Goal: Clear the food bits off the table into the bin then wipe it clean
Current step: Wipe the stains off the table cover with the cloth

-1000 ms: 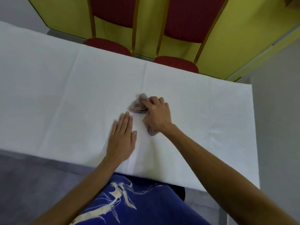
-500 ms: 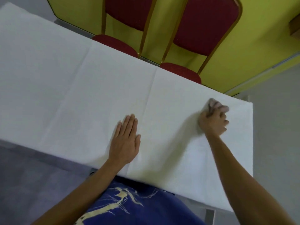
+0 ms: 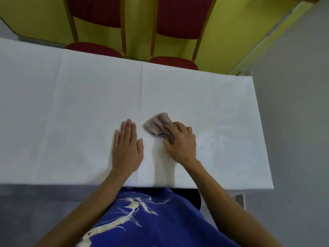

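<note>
While the left hand [image 3: 127,147] lies flat, fingers spread, on the white table [image 3: 71,107], the right hand [image 3: 179,141] clenches a crumpled grey cloth [image 3: 158,124] pressed against the near-centre tabletop.

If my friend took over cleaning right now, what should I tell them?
Left hand: open, flat on the white table, holding nothing.
Right hand: fingers closed on the crumpled cloth, pressing it onto the table just right of the middle crease.
Done: no food bits show on the table in view. The bin is out of sight.
Left: finish wiping; I cannot tell which areas have been covered.
</note>
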